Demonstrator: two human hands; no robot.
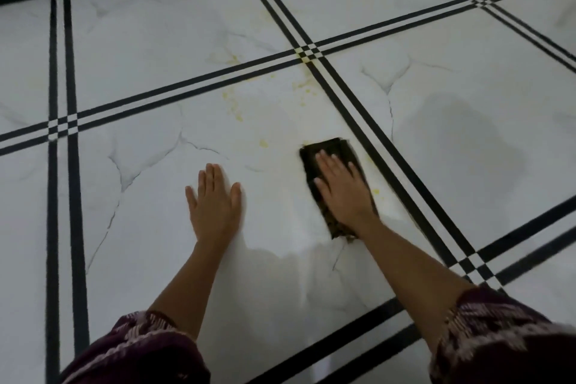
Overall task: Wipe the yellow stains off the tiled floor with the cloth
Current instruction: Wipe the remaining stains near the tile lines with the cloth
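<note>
The right hand (341,188) presses flat on the dark cloth (330,154), gripping nothing; the left hand (215,201) lies open on the floor (140,196). Yellow stains (300,86) lie beyond. A loose cloth could smear them or slip from under the palm.

The right hand (343,190) lies flat on the cloth (330,153) and covers its middle, so only the far end and near corner show; any stain under it is hidden. The cloth's far edge is smeared with blur. Both sleeves (140,349) run off the bottom edge. The floor (140,227) is cut off on every side.
</note>
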